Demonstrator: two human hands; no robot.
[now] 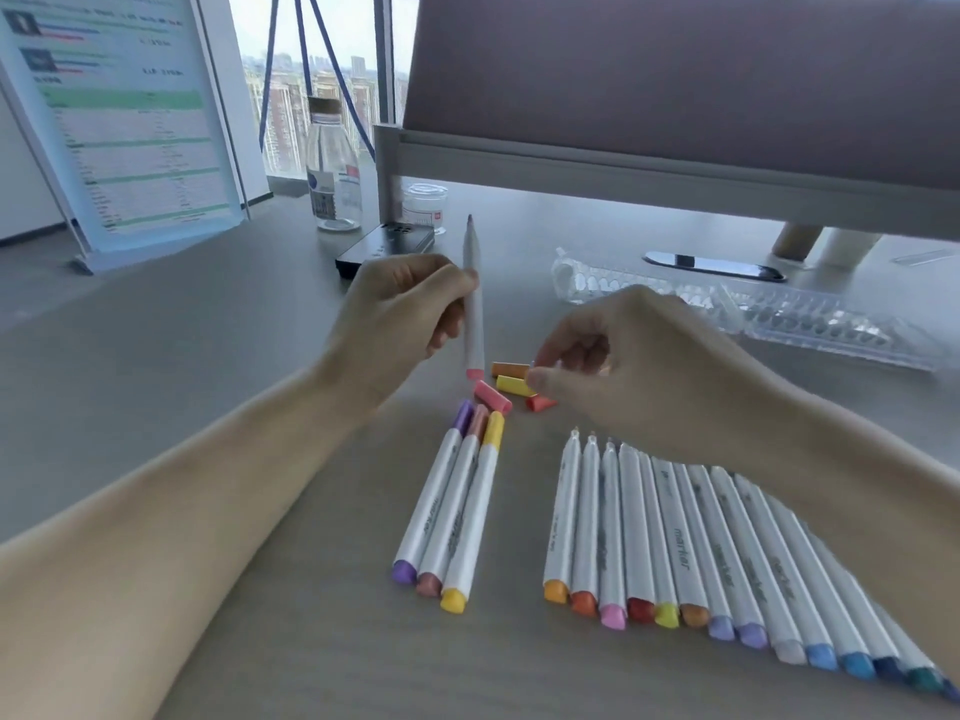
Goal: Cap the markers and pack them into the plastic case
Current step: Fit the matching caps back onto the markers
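My left hand grips an uncapped white marker upright, its tip pointing up and its pink end just above the table. My right hand hovers over a small pile of loose caps in pink, yellow, orange and red, its curled fingertips at the yellow one; whether it pinches a cap I cannot tell. Three capped markers lie side by side in the middle. A long row of uncapped markers lies at the right, partly under my right forearm. The clear plastic case lies open behind my right hand.
A glass bottle and a small glass jar stand at the back, with a dark phone beside them. A standing printed sheet fills the back left. A monitor hangs over the back right.
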